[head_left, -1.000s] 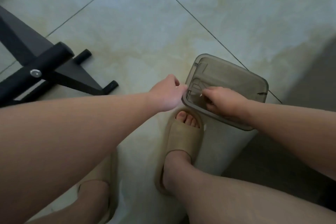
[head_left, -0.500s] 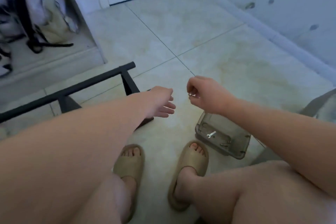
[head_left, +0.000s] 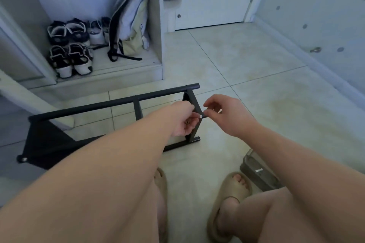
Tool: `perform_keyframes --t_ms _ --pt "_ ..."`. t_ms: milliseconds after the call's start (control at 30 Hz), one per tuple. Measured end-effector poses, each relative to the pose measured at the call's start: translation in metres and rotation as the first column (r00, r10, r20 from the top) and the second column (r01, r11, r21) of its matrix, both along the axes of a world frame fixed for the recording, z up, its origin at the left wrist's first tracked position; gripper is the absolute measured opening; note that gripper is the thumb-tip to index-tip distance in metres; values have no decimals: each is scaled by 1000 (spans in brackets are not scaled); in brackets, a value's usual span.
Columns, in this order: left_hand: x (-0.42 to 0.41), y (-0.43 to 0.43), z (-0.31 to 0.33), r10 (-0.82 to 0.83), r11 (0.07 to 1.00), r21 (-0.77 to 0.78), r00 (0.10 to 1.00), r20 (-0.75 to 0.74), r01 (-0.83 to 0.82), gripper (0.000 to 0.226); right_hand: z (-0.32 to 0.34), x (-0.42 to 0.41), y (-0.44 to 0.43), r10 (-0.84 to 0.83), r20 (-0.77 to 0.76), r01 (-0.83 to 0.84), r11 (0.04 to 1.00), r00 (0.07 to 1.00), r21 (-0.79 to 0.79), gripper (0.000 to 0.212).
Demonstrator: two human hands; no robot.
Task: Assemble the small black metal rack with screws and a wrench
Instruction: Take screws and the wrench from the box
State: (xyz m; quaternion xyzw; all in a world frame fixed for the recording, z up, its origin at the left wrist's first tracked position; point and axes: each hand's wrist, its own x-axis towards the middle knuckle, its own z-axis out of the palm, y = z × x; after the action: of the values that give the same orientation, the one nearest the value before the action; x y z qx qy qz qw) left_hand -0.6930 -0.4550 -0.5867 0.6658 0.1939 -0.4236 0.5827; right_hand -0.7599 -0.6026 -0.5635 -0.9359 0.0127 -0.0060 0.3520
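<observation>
The left hand [head_left: 182, 119] reaches forward with its fingers curled round the end leg of the black rack [head_left: 110, 104]. Just right of it, the right hand [head_left: 227, 112] pinches a small screw [head_left: 201, 116] between thumb and forefinger against that leg. The rack lies on pale tiled floor [head_left: 256, 77]. A shoe cupboard [head_left: 158, 25] with a backpack [head_left: 130, 16] stands far left of the grip. Bare floor runs right to the wall [head_left: 316, 16]. Below right sits a plastic box [head_left: 246, 162] holding the wrench [head_left: 258, 170].
</observation>
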Motion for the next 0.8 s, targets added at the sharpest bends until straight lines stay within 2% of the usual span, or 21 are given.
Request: perform_keyframes --t_ms 67,100,167,267,367,467,567,700,800 --pt "12 7 -12 -169 964 228 975 143 134 28 -15 13 -4 -15 -77 11 999 997 -48 8" --pt "19 10 -22 -290 910 366 930 226 195 21 -25 20 -7 -17 -127 7 997 992 -79 6" --pt "26 18 -43 -548 742 611 773 320 274 19 -45 34 -13 -10 -227 -28 986 974 -162 17" --pt "25 26 -67 -802 499 791 534 267 354 32 -72 59 -18 -22 -328 -90 942 944 -323 42" --pt "23 22 -81 -862 418 849 436 259 322 31 -94 82 -20 -41 -408 -139 906 912 -401 53" --pt "22 9 -84 -863 405 875 429 268 267 29 -107 102 -23 -61 -479 -155 904 875 -398 44" --pt "25 4 -85 -855 398 885 447 262 242 30 -109 106 -27 -73 -478 -131 916 875 -380 30" --pt "24 13 -84 -873 393 863 424 240 319 19 -105 79 -27 -35 -521 -169 926 853 -338 30" --pt "3 23 -79 -910 339 832 378 171 439 19 -105 40 -18 -28 -564 -179 935 825 -308 34"
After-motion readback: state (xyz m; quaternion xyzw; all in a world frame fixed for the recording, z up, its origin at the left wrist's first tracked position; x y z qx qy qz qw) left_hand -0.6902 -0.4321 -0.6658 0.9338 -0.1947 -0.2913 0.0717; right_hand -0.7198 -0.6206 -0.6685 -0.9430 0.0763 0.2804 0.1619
